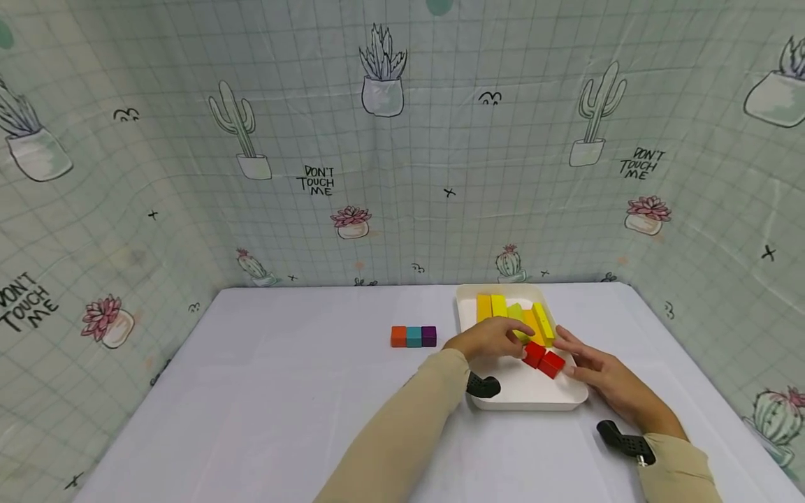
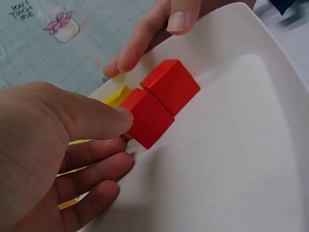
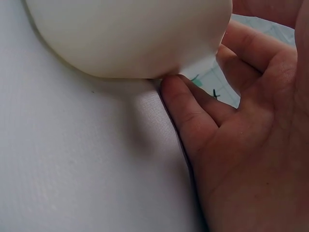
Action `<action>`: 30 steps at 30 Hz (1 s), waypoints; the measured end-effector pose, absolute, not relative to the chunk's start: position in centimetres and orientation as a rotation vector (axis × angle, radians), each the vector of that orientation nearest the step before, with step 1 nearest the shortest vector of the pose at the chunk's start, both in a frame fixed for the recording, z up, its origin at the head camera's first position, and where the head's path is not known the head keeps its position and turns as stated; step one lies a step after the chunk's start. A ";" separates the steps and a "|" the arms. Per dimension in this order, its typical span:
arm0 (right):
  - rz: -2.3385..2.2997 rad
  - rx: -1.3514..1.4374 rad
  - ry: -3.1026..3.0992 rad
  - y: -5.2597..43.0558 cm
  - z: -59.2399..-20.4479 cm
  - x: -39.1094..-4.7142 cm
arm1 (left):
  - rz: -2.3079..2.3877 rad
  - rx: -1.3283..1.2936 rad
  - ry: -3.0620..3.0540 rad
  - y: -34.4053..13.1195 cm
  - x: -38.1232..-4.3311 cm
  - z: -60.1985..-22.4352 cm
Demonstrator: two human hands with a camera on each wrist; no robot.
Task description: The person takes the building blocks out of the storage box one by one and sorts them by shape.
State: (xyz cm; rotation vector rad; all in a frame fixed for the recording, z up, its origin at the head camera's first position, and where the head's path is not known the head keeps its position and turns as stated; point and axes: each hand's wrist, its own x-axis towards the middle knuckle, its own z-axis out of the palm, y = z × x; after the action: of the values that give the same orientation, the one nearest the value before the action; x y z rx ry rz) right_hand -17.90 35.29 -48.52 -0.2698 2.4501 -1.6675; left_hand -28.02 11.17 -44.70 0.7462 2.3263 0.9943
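A white tray (image 1: 528, 395) stands at the right of the table with yellow blocks (image 1: 541, 323), orange-yellow ones and two red cubes in it. My left hand (image 1: 490, 337) reaches over the tray's left side; its thumb and index finger pinch the nearer red cube (image 2: 147, 118). Its other fingers curl loosely below. Touching that cube is the second red cube (image 2: 171, 87), beside the right wall. My right hand (image 1: 606, 377) lies at that wall, fingers extended along the outside and thumb over the rim. In the right wrist view, a fingertip touches the tray's outer edge.
Left of the tray, an orange cube (image 1: 399, 337), a teal cube (image 1: 414, 337) and a purple cube (image 1: 429, 336) form a row on the white table (image 1: 283, 391). Patterned cloth (image 1: 415, 154) surrounds the back and sides. Black devices (image 1: 625, 443) sit at both wrists.
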 end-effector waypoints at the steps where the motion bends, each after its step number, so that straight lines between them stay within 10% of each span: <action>1: -1.680 -0.269 2.441 35.3 -48.6 -17.9 | 0.991 0.743 2.326 11.1 -28.0 -44.8; 30: -1.623 -0.186 2.501 34.9 -48.2 -17.7 | 0.949 0.665 2.337 12.1 -28.2 -45.1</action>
State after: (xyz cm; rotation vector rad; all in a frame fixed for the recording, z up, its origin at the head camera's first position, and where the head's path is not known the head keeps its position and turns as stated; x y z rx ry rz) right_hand -17.71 34.93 -48.20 -0.1864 2.5011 -1.6229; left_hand -28.22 12.06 -45.13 0.6648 2.3372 0.9487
